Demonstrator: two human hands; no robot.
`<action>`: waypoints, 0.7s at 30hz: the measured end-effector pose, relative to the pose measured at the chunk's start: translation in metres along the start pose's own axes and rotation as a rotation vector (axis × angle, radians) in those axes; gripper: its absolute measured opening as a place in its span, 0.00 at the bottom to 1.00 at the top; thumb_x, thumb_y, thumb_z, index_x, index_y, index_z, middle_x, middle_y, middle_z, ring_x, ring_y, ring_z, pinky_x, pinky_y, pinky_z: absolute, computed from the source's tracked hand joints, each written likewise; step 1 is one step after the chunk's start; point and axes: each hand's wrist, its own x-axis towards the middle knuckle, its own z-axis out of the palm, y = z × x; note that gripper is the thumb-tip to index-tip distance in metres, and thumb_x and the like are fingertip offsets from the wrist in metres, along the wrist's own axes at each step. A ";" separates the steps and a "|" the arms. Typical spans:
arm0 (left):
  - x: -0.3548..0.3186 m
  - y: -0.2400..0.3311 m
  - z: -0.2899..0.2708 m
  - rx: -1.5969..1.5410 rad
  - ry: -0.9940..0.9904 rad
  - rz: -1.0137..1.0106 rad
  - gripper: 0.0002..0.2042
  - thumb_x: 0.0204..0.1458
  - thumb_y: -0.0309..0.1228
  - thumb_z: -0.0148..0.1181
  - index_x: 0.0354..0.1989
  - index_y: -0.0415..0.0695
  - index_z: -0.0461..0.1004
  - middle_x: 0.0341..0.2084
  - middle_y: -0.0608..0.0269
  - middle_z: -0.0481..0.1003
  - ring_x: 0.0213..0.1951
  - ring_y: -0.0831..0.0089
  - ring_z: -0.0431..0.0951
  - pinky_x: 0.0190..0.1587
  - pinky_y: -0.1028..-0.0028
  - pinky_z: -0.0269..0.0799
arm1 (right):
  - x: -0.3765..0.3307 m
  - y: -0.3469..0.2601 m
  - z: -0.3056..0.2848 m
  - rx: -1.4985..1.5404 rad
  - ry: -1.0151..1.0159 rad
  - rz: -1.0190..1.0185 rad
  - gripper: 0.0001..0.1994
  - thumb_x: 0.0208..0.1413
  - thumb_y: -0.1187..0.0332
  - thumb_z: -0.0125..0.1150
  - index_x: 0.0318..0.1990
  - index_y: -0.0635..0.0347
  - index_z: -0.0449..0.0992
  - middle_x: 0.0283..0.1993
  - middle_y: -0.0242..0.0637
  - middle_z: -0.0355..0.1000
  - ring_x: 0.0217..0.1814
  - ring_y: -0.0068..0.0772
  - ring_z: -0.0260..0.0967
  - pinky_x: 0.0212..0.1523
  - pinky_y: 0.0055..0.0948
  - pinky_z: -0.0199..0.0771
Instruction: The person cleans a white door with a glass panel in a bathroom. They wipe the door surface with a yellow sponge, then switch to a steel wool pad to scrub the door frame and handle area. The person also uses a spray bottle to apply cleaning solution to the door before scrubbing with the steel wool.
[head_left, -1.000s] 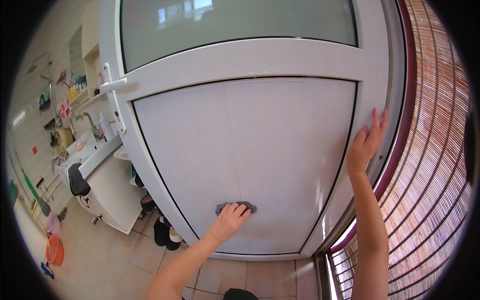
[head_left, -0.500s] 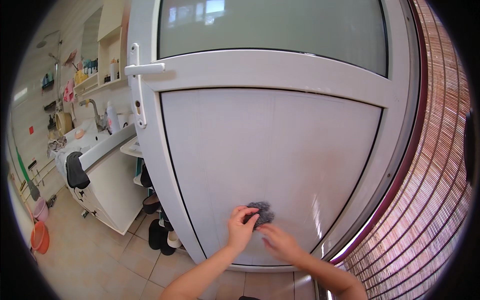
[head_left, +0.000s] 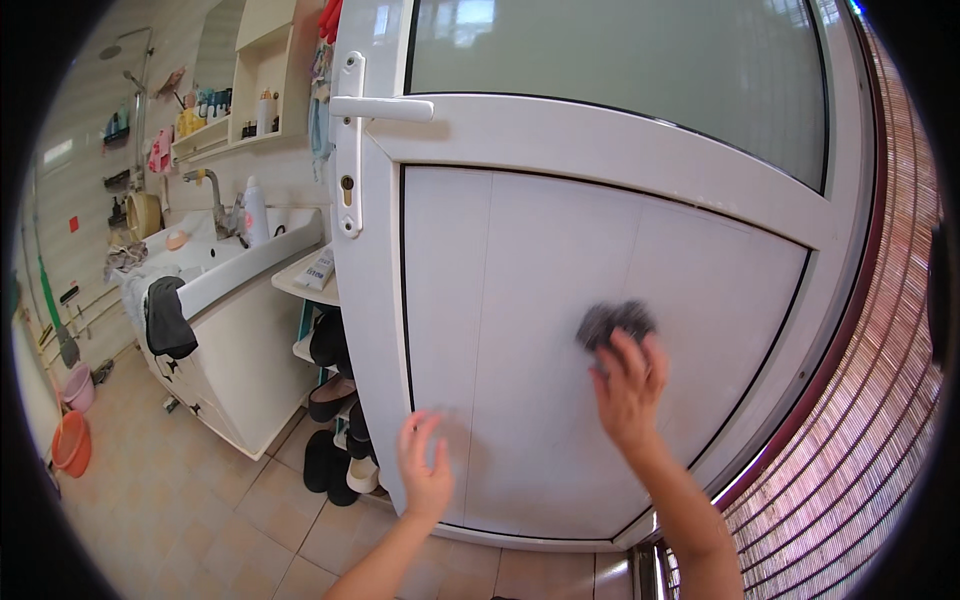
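Note:
My right hand (head_left: 630,390) holds a dark grey, fuzzy-looking scouring pad (head_left: 602,324) against the white lower panel (head_left: 545,250) of a door, right of the panel's middle. The pad and fingertips are slightly smeared by motion. Lower and to the left, my left hand (head_left: 427,475) has its fingers apart and nothing in them. It is by the panel's lower left edge; whether it touches the door I cannot tell. Higher on the door's left side is a white lever handle (head_left: 390,108) above a keyhole.
Left of the door, a shoe rack (head_left: 310,290) carries several shoes, with black slippers (head_left: 322,468) on the tiled floor. Beyond stands a white washbasin (head_left: 250,275) with a tap. An orange bucket (head_left: 72,445) sits far left. A reed blind (head_left: 850,440) runs along the right.
Both hands were together at the pad low on the panel. My right hand has carried it up and right; my left hand has let go and moved left. The view has shifted too.

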 end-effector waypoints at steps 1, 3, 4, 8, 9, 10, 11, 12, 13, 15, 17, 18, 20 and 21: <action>0.002 -0.003 -0.013 0.073 0.029 -0.002 0.27 0.48 0.18 0.53 0.61 0.35 0.64 0.62 0.48 0.62 0.63 0.53 0.61 0.64 0.60 0.56 | 0.029 0.007 -0.001 0.026 0.010 -0.027 0.16 0.46 0.70 0.68 0.46 0.54 0.77 0.59 0.30 0.67 0.61 0.43 0.60 0.61 0.43 0.62; 0.004 -0.014 -0.023 0.201 0.022 -0.021 0.34 0.45 0.16 0.51 0.66 0.35 0.56 0.66 0.45 0.55 0.67 0.49 0.54 0.67 0.56 0.49 | 0.068 0.005 -0.001 0.067 0.051 -0.087 0.15 0.47 0.72 0.67 0.45 0.56 0.77 0.54 0.33 0.71 0.56 0.43 0.66 0.57 0.43 0.64; 0.003 -0.019 -0.025 0.261 -0.013 -0.040 0.36 0.44 0.15 0.49 0.68 0.36 0.51 0.68 0.45 0.52 0.69 0.48 0.51 0.68 0.54 0.45 | 0.078 -0.005 0.003 0.065 0.073 -0.112 0.16 0.46 0.71 0.68 0.45 0.55 0.77 0.50 0.31 0.73 0.54 0.40 0.66 0.52 0.40 0.66; 0.004 -0.027 -0.020 0.343 -0.125 -0.056 0.42 0.38 0.12 0.45 0.70 0.34 0.45 0.70 0.41 0.47 0.72 0.48 0.43 0.70 0.57 0.41 | 0.018 -0.044 0.039 0.317 -0.281 -0.262 0.16 0.47 0.73 0.63 0.47 0.55 0.77 0.40 0.29 0.70 0.48 0.36 0.66 0.46 0.36 0.66; 0.005 -0.030 -0.021 0.322 -0.151 -0.042 0.42 0.38 0.12 0.45 0.70 0.34 0.45 0.70 0.41 0.47 0.72 0.48 0.43 0.71 0.57 0.40 | -0.006 -0.053 0.041 0.326 -0.390 -0.450 0.16 0.47 0.72 0.62 0.47 0.55 0.77 0.39 0.28 0.70 0.47 0.36 0.66 0.44 0.35 0.66; 0.008 -0.034 -0.025 0.309 -0.165 -0.029 0.43 0.37 0.12 0.45 0.70 0.34 0.45 0.70 0.41 0.47 0.72 0.47 0.43 0.71 0.57 0.40 | -0.015 -0.061 0.042 0.342 -0.491 -0.645 0.16 0.47 0.72 0.61 0.46 0.56 0.77 0.39 0.27 0.69 0.45 0.36 0.66 0.43 0.35 0.66; 0.009 -0.037 -0.028 0.294 -0.181 -0.015 0.43 0.36 0.12 0.44 0.70 0.34 0.45 0.70 0.41 0.47 0.72 0.47 0.44 0.71 0.57 0.40 | -0.015 -0.059 0.044 0.354 -0.478 -0.644 0.16 0.46 0.72 0.62 0.46 0.56 0.77 0.39 0.27 0.69 0.43 0.35 0.66 0.43 0.35 0.66; 0.009 -0.039 -0.030 0.308 -0.190 -0.008 0.43 0.37 0.12 0.44 0.70 0.34 0.46 0.70 0.41 0.47 0.72 0.47 0.44 0.71 0.56 0.40 | -0.010 -0.052 0.043 0.363 -0.467 -0.641 0.16 0.46 0.72 0.62 0.46 0.56 0.77 0.39 0.27 0.69 0.42 0.35 0.66 0.42 0.36 0.65; 0.008 -0.041 -0.031 0.326 -0.194 -0.001 0.43 0.37 0.12 0.44 0.70 0.34 0.46 0.70 0.42 0.46 0.72 0.48 0.44 0.71 0.56 0.40 | 0.000 -0.046 0.043 0.376 -0.451 -0.642 0.16 0.46 0.71 0.62 0.45 0.56 0.76 0.39 0.27 0.69 0.40 0.35 0.66 0.41 0.36 0.65; 0.005 -0.044 -0.033 0.355 -0.203 -0.005 0.42 0.38 0.13 0.45 0.70 0.34 0.47 0.70 0.43 0.46 0.72 0.49 0.44 0.71 0.55 0.40 | 0.045 -0.031 0.046 0.212 -0.274 -0.434 0.11 0.45 0.71 0.64 0.39 0.53 0.78 0.37 0.27 0.70 0.38 0.34 0.65 0.38 0.36 0.63; -0.001 -0.048 -0.041 0.384 -0.191 -0.042 0.41 0.39 0.13 0.45 0.70 0.35 0.48 0.71 0.46 0.47 0.72 0.51 0.45 0.70 0.53 0.40 | 0.102 -0.040 0.036 0.134 0.085 -0.197 0.05 0.43 0.70 0.68 0.27 0.47 0.77 0.33 0.25 0.70 0.36 0.32 0.65 0.35 0.35 0.59; -0.002 -0.048 -0.042 0.383 -0.209 -0.052 0.41 0.39 0.13 0.45 0.70 0.35 0.49 0.70 0.46 0.47 0.72 0.51 0.46 0.70 0.53 0.41 | 0.096 -0.041 0.037 0.155 0.062 -0.224 0.06 0.43 0.71 0.68 0.27 0.47 0.77 0.32 0.25 0.70 0.36 0.32 0.65 0.35 0.35 0.59; -0.003 -0.049 -0.042 0.379 -0.242 -0.062 0.40 0.39 0.13 0.45 0.69 0.36 0.50 0.70 0.46 0.49 0.71 0.51 0.47 0.70 0.54 0.41 | 0.065 -0.041 0.045 0.193 0.022 -0.279 0.06 0.42 0.71 0.68 0.27 0.48 0.76 0.32 0.24 0.70 0.36 0.31 0.65 0.36 0.34 0.60; -0.002 -0.051 -0.042 0.378 -0.260 -0.051 0.40 0.38 0.13 0.45 0.69 0.35 0.50 0.70 0.45 0.50 0.71 0.51 0.48 0.70 0.54 0.41 | 0.031 -0.044 0.050 0.247 -0.094 -0.360 0.05 0.43 0.71 0.66 0.28 0.49 0.75 0.31 0.25 0.68 0.37 0.30 0.64 0.37 0.34 0.61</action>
